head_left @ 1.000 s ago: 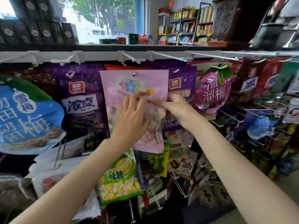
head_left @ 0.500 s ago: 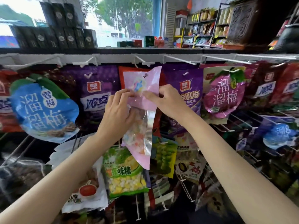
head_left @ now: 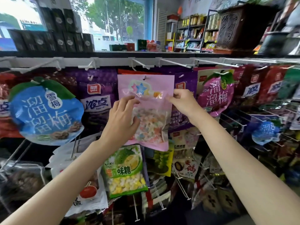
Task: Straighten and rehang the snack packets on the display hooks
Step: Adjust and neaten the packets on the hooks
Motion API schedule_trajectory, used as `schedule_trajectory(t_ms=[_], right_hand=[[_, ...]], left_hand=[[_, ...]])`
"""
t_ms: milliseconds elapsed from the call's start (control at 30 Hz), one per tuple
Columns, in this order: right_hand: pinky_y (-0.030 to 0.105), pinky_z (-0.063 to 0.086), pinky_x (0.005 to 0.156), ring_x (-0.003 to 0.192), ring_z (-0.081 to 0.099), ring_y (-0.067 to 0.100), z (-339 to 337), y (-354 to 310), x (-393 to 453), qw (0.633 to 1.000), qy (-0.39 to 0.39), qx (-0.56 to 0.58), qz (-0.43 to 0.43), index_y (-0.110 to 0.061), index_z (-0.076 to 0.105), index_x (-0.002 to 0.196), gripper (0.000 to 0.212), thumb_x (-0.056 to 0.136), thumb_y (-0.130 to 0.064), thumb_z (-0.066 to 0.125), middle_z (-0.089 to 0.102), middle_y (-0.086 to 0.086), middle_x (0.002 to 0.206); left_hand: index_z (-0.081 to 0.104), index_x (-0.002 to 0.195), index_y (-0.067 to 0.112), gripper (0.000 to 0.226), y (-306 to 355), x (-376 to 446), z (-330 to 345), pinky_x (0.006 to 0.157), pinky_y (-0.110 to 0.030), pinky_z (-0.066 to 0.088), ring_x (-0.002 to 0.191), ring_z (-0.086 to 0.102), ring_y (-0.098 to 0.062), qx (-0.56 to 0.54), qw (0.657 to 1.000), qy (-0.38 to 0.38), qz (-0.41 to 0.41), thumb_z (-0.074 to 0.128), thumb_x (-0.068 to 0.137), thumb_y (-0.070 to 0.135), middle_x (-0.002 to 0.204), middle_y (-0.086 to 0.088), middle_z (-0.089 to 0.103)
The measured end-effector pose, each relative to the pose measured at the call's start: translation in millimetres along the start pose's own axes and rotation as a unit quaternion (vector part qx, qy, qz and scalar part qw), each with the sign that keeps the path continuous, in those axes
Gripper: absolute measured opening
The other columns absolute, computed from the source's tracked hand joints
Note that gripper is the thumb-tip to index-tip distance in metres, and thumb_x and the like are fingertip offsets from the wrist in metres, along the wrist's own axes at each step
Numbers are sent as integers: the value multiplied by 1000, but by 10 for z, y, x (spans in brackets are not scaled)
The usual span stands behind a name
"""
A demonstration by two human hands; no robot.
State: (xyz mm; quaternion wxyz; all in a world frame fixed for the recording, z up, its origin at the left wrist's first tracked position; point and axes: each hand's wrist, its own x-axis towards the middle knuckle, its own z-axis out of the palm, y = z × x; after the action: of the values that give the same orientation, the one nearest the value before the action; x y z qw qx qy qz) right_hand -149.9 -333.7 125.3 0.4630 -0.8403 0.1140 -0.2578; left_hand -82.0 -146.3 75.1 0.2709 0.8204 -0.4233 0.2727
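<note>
The pink packet [head_left: 146, 109] hangs flat and face-out on a hook [head_left: 145, 77] in the top row of the display rack, near the middle of the white top rail [head_left: 113, 61]. The hook tip shows through the punched hole at the packet's upper edge, so the rehang step appears complete; the step in hand is judged to be final straightening.

The left hand [head_left: 121, 120] rests spread and relaxed against the packet's left side, fingers flat on the film, not clamped. The right hand [head_left: 181, 101] pinches the packet's right edge between thumb and forefinger.

Next move, as judged: level the packet, release both hands, and withdraw straight back toward the body. Then proceed to another crooked packet.

Edges and clearance:
- A purple packet [head_left: 97, 95] lies just beside the pink packet on the left; another purple packet [head_left: 185, 85] sits partly behind its right edge.
- A green packet [head_left: 125, 171] hangs directly below, its top under the pink packet's lower edge.
- Bare hook wires [head_left: 177, 63] project forward from the rail above; keep wrists below them.
- Open room exists only toward the person.
</note>
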Motion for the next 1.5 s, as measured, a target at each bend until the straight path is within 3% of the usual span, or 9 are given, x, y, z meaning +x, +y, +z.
schedule_trajectory(t_ms=[167, 367, 533, 667, 867, 1000, 1067, 1233, 1500], right_hand=[[23, 54, 62, 63, 65, 19, -171, 277, -150, 998, -15, -45, 45, -6, 64, 95, 12, 91, -3, 53, 68, 6, 81], [18, 50, 50, 53, 63, 11, -407, 752, -306, 990, -65, -58, 114, -11, 64, 81, 20, 92, -4, 51, 68, 7, 76], [41, 55, 71, 64, 65, 19, -352, 1210, -273, 979, -128, -54, 149, -15, 64, 78, 18, 92, -7, 54, 68, 9, 76], [28, 55, 65, 62, 64, 14, -485, 1509, -211, 969, -196, -61, 139, -6, 63, 100, 13, 93, -9, 53, 67, 12, 87], [25, 54, 64, 63, 65, 11, -1397, 2229, -69, 959, -243, -63, 133, -15, 64, 84, 15, 93, -11, 54, 68, 4, 83], [25, 54, 63, 66, 65, 18, -2173, 2943, -21, 952, -188, -47, 238, -9, 64, 82, 15, 92, -7, 53, 68, 9, 81], [38, 53, 80, 87, 66, 30, -2456, 3319, 55, 954, -118, -82, 262, -7, 68, 91, 13, 90, -7, 55, 69, 17, 99], [25, 35, 96, 121, 50, 26, -2767, 3623, 367, 967, -66, -177, 169, -9, 42, 134, 49, 87, -1, 55, 50, 10, 133], [29, 33, 100, 119, 46, 33, -2698, 3941, 770, 956, -122, -266, 33, -1, 49, 128, 44, 85, 7, 52, 39, 19, 130]], left_hand=[[53, 115, 6, 39, 175, 3, 126, 89, -43, 41, 106, 48, -33, -13, 999, -14, 48, 42, 79, 18, 121, -12, 51], [57, 112, 6, 38, 368, -101, 497, 88, -39, 41, 103, 48, -32, -16, 993, -90, 72, 39, 80, 17, 120, -11, 53], [59, 110, 8, 42, 465, -273, 811, 85, -40, 48, 104, 55, -30, 29, 976, -197, 91, 33, 80, 21, 116, -11, 57], [58, 113, 8, 42, 764, -268, 1124, 79, -42, 53, 98, 59, -31, 43, 969, -230, 76, 34, 80, 20, 117, -10, 57], [53, 123, 7, 47, 1616, 89, 1891, 93, -40, 47, 109, 54, -31, 23, 969, -242, 42, 34, 82, 22, 124, -11, 53], [37, 138, 12, 49, 2174, 313, 2495, 100, -40, 39, 126, 42, -29, -8, 954, -298, 21, 48, 90, 18, 149, -6, 25], [31, 141, 16, 49, 2396, 398, 2690, 96, -28, 38, 118, 48, -25, -16, 944, -328, -6, 46, 94, 19, 152, 1, 16], [31, 140, 17, 47, 2644, 635, 2976, 75, -17, 31, 112, 51, -22, -21, 932, -357, -57, 44, 95, 18, 152, 3, 15], [37, 136, 15, 43, 2687, 686, 3070, 81, -22, 40, 110, 55, -22, -9, 938, -336, -79, 45, 94, 21, 148, 0, 23]])
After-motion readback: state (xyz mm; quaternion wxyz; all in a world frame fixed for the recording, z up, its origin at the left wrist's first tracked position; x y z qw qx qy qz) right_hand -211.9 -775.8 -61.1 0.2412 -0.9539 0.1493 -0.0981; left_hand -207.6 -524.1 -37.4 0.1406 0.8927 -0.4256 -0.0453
